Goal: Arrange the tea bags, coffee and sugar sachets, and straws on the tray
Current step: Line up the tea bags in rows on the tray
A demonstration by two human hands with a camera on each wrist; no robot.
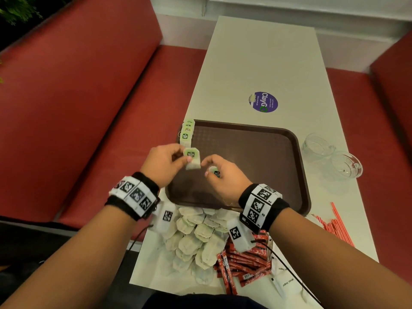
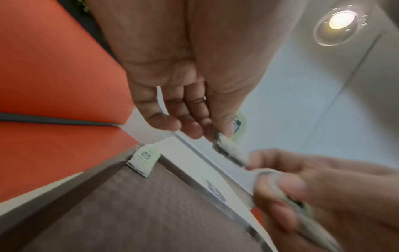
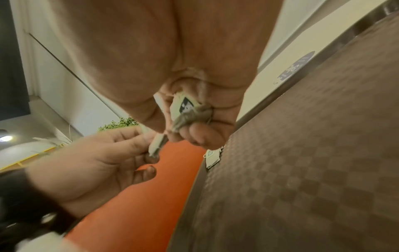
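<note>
While right hand (image 1: 225,172) grips another, left hand (image 1: 166,162) pinches tea bag (image 1: 192,160).

A long white table (image 1: 263,63) runs up the middle of the frame. On it, at centre, lies a brown tray (image 1: 298,175). Above that sits a round purple sticker (image 1: 263,102). Two clear glass cups (image 1: 332,157) stand at the right. Loose tea bags (image 1: 196,237) and red sachets (image 1: 243,264) heap at the bottom, red straws (image 1: 334,224) at lower right.
</note>
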